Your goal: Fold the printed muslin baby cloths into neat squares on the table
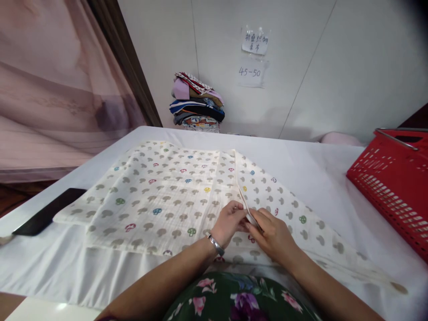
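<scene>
A cream cloth (pixel 167 196) printed with grey and coloured mushrooms lies spread on the white-covered table, its left part in layered folds. On the right it tapers to a point near the table's front right. My left hand (pixel 230 224), with a silver bracelet at the wrist, pinches a raised edge of the cloth. Close beside it, my right hand (pixel 272 232) has its thumb and fingers closed on the same edge. The fingertips of both hands nearly meet there, and the bit of edge between them is partly hidden.
A dark flat object (pixel 50 211) lies at the table's left edge. The red plastic basket (pixel 397 178) stands on the right. Behind the table rises a stack of folded fabrics (pixel 197 104). Paper signs (pixel 251 72) hang on the wall, and a pink curtain (pixel 60 89) hangs at left.
</scene>
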The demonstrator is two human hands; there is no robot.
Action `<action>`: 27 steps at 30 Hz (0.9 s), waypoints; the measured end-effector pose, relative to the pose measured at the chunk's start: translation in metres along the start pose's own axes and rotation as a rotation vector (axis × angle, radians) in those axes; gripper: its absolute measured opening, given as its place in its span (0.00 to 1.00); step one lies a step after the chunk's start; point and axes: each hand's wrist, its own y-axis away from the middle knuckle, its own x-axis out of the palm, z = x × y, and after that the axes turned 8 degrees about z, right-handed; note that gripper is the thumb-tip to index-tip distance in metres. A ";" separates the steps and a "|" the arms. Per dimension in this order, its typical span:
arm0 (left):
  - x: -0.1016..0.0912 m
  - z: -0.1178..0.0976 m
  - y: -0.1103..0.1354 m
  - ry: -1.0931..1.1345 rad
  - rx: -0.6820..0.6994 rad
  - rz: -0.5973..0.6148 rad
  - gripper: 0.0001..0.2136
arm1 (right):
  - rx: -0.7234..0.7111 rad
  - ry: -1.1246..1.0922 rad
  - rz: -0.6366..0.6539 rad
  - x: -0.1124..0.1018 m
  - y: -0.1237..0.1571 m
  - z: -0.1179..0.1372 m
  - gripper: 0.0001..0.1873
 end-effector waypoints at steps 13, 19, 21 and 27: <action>-0.008 -0.023 -0.024 -0.321 0.040 0.127 0.10 | 0.198 -0.270 -0.183 -0.063 0.002 -0.042 0.09; -0.028 -0.033 -0.081 -0.853 0.217 -0.019 0.05 | 0.314 -0.190 -0.311 -0.117 0.015 -0.077 0.12; -0.033 -0.039 -0.102 -1.019 0.308 -0.075 0.07 | 0.341 -0.150 -0.323 -0.130 0.019 -0.085 0.12; -0.048 -0.061 -0.165 -1.287 0.670 -0.105 0.16 | 0.339 -0.123 -0.355 -0.151 0.024 -0.094 0.13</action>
